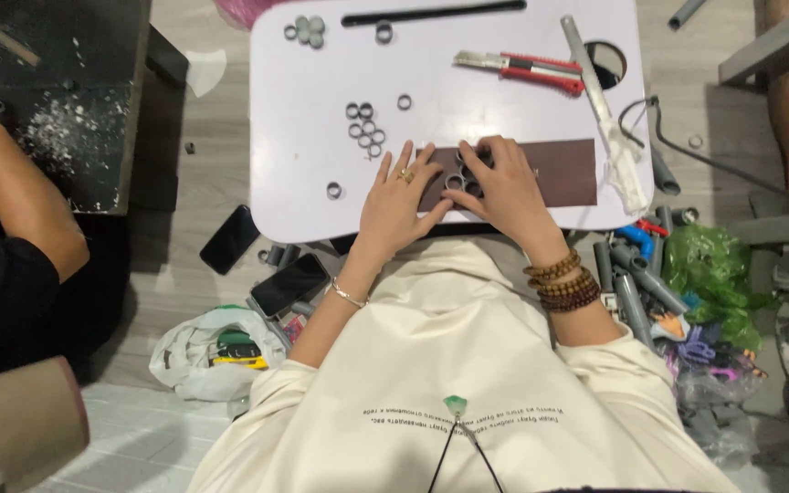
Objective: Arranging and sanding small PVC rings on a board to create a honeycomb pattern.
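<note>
Hands meet at the near edge of a small white table [303, 183]: the left hand [396, 196] lies flat with fingers spread, its fingertips on the left end of a dark brown strip [550, 172], while the right hand [501, 187] curls loosely over a cluster of grey pipe rings [461, 175] set on that strip, fingertips pressing them and gripping nothing. More loose grey rings [365, 128] sit toward the table's middle, a red utility knife [522, 68] lies near the far edge, and a grey pipe [595, 96] runs along the right edge.
</note>
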